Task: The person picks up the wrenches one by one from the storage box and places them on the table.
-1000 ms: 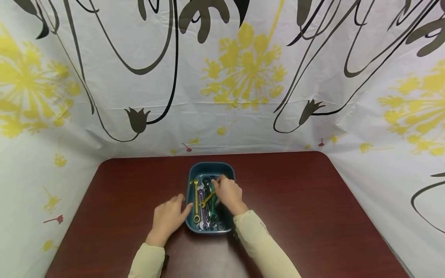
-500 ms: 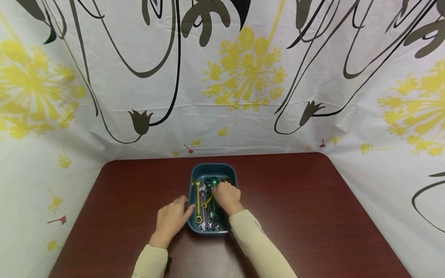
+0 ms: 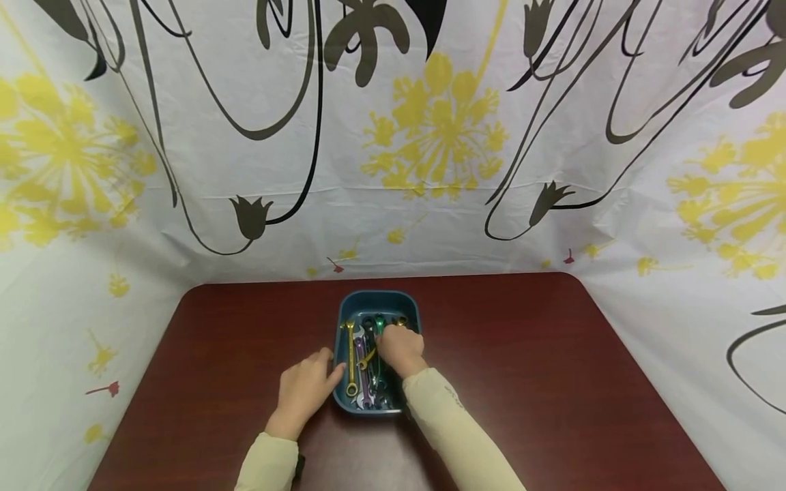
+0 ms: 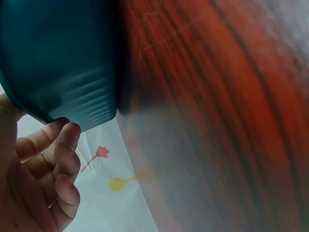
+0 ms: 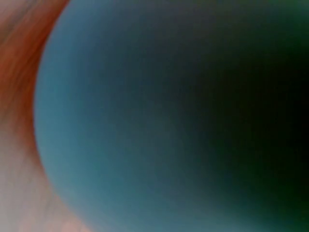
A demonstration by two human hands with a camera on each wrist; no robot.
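A blue plastic tray [image 3: 376,302] on the table holds several combination wrenches. My right hand [image 3: 400,348] reaches down into it and pinches a gold wrench [image 3: 367,359], whose end sticks out left of the fingers. Along the tray's left side lies another gold wrench [image 3: 351,361], beside a purple wrench [image 3: 365,375] and a green wrench [image 3: 379,322]. My left hand [image 3: 307,389] holds the tray's left rim, thumb over the edge. In the left wrist view its curled fingers [image 4: 65,152] touch the tray's ribbed outer wall [image 4: 91,99]. The right wrist view is a dark blue blur.
The tray stands near the far edge of a dark red wooden table [image 3: 503,354]. Behind and at both sides hangs a white cloth [image 3: 430,232] with yellow and dark floral prints.
My right hand has gone lower into the tray with the gold wrench, its fingers now deeper among the wrenches. The left hand keeps its place at the rim; the head view has shifted slightly.
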